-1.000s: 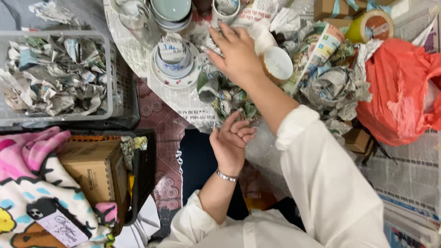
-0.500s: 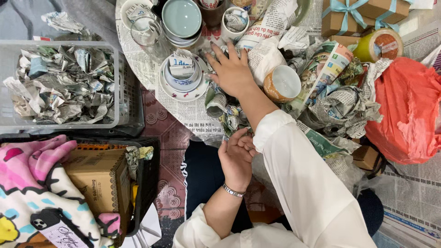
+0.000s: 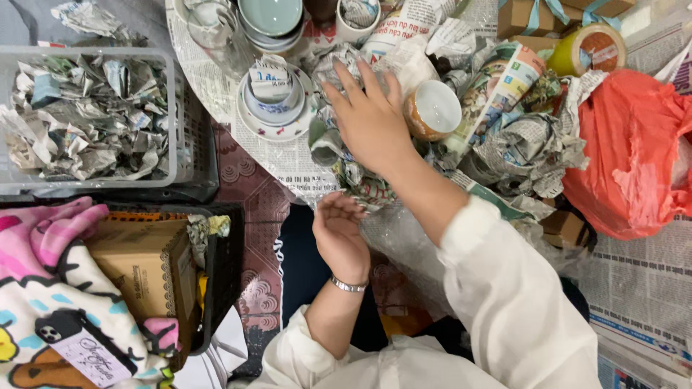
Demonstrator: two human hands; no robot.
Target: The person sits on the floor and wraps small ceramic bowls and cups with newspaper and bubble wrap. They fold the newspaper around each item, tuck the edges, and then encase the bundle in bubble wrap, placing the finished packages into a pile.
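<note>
Both my hands are on one crumpled newspaper bundle (image 3: 355,169) lying at the near edge of the paper-covered round table (image 3: 216,94). Its long axis runs from the far side towards me, tilting slightly right at the near end. My right hand (image 3: 371,119) lies flat on its top with fingers spread apart, not clenched. My left hand (image 3: 339,234) cups its near end from below, fingers loosely curled and not closed around it.

Just right of my right hand stands an orange cup with white inside (image 3: 432,109). Left sits a cup on a saucer (image 3: 275,101) stuffed with paper. Far right is a red plastic bag (image 3: 634,151), behind it a yellow tape roll (image 3: 587,47) and brown boxes with blue ribbon (image 3: 530,14). A grey crate of crumpled paper (image 3: 90,119) stands left, a brown carton (image 3: 140,266) nearer me.
</note>
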